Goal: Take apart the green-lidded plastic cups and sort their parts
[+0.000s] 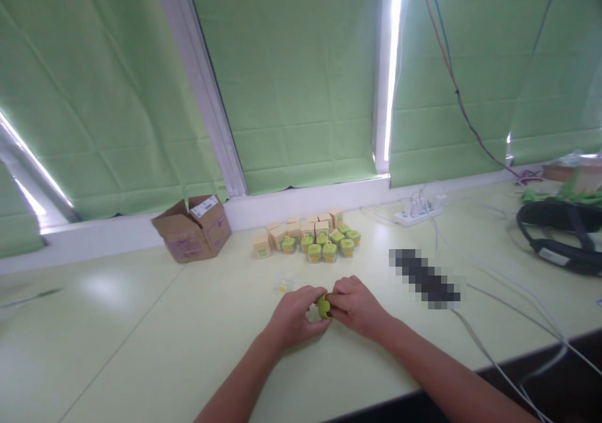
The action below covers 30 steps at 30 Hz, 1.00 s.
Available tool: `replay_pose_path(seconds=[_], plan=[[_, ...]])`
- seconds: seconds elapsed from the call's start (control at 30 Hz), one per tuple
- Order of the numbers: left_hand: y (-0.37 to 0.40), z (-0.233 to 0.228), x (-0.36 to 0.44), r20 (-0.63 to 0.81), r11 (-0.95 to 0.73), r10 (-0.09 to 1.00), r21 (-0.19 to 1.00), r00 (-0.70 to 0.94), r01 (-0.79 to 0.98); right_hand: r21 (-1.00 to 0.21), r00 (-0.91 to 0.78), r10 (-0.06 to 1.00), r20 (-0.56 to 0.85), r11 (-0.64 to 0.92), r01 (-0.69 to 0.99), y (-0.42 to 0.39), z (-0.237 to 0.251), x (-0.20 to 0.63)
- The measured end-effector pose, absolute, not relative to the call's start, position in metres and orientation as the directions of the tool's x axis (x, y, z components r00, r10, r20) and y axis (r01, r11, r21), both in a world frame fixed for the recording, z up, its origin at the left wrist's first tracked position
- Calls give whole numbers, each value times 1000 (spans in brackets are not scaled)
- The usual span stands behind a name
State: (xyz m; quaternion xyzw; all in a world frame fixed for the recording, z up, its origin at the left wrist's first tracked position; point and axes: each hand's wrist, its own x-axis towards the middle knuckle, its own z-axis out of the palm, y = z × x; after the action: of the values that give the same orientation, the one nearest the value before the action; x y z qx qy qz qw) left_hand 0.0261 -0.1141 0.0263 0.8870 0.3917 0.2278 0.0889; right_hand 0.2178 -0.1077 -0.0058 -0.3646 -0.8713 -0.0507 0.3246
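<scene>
Just above the table, my left hand [296, 315] grips a small green lid-like piece [324, 307] between its thumb and fingers. My right hand [356, 305] is closed against the same piece from the right, its fingertips pressed to the inner side. Whether the right fingers pinch something small there cannot be made out. Behind my left hand a small clear item with a yellow spot [283, 287] lies on the table. Farther back stand several small clear boxes with green lids [329, 251], in front of several small cream cartons [309, 230].
An open cardboard box [195, 235] stands at the back left against the window ledge. To the right are a blurred-out dark object [426, 278], a white power strip [418, 214], loose cables [512, 316] and a black headset [564, 253]. Green blinds [291, 78] hang behind the table.
</scene>
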Motion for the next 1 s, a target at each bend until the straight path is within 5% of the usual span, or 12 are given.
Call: replay_pose_path(seconds=[0.5,1.0], plan=[[-115,22,27,337,-701,712,284,616,654,-146,-560,601,571,745,650,-111,-3,219],[-117,29,28,357,-703,708,434,609,563,-96,-586,568,578,760,642,-114,-1,219]])
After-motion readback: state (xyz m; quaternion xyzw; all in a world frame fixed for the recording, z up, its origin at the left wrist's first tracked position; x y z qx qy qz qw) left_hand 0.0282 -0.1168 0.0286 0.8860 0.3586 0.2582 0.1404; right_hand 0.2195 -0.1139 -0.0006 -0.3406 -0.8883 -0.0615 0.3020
